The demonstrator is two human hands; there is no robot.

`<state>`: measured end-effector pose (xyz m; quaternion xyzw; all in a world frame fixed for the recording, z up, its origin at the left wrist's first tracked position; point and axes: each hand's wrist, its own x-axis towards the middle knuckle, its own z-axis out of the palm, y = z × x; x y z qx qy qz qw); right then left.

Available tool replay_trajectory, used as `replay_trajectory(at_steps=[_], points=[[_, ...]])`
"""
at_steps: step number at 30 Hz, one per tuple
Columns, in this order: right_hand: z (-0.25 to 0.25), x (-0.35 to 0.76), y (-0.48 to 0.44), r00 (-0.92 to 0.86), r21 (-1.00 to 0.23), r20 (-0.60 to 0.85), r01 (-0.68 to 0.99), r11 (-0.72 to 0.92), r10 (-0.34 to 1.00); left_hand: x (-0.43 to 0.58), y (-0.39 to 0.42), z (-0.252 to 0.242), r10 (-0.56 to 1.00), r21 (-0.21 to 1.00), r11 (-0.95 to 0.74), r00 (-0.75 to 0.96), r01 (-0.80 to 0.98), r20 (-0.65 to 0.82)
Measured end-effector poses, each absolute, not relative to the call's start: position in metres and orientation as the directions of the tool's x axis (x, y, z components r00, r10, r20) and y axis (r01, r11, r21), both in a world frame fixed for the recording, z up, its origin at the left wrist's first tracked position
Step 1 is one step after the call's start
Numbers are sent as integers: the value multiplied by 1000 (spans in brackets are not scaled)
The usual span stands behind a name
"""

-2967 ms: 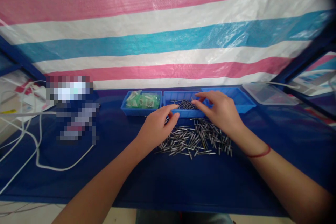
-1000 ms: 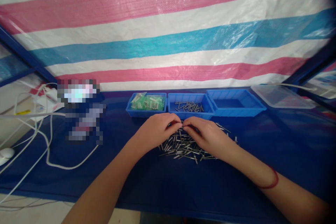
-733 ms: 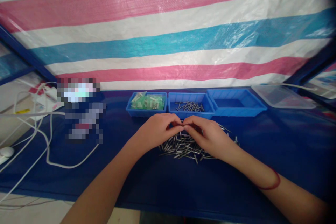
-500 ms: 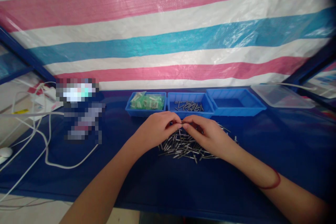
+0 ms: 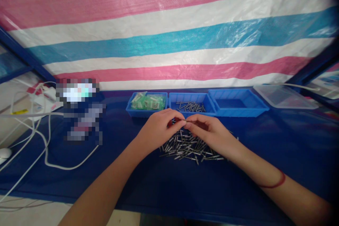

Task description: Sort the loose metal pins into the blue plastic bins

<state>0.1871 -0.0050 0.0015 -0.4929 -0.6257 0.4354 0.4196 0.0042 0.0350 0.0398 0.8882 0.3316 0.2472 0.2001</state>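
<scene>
My left hand (image 5: pixel 165 125) and my right hand (image 5: pixel 209 129) meet at the fingertips above a loose pile of blind rivets (image 5: pixel 182 148) on the blue tabletop. Both are closed in a pinch on one thin, small piece, which looks like a blind rivet (image 5: pixel 185 122); the fingers cover most of it. Just behind the hands stands a blue bin (image 5: pixel 214 112) holding more metal rivets (image 5: pixel 191 106). My right forearm and hand hide part of the pile's right side.
Left of the rivet bin, another blue bin (image 5: pixel 132 113) holds green-and-clear packets (image 5: pixel 149 101). A wider blue bin (image 5: pixel 254 107) stands to the right, beside a clear plastic lid (image 5: pixel 286 97). White cables (image 5: pixel 49 141) and a blurred-out item (image 5: pixel 84 123) lie at left. Striped sheeting (image 5: pixel 169 46) hangs behind.
My joined fingertips have shifted very slightly up and right, still pinching. The right hand's fingers have closed in a little. The pile and bins stay as they were.
</scene>
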Motion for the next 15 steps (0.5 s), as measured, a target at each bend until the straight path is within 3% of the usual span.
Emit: replay_trajectory(at_steps=[7, 10, 15], points=[[10, 186, -7, -192, -989, 37, 135, 63, 981, 10, 32, 32, 681, 586, -705, 610, 399, 405], [11, 189, -7, -123, -991, 54, 116, 69, 991, 10, 33, 31, 658, 593, -726, 603, 348, 451], [13, 192, -10, 62, -942, 267, 226, 247, 962, 12, 34, 28, 685, 621, -705, 555, 343, 472]])
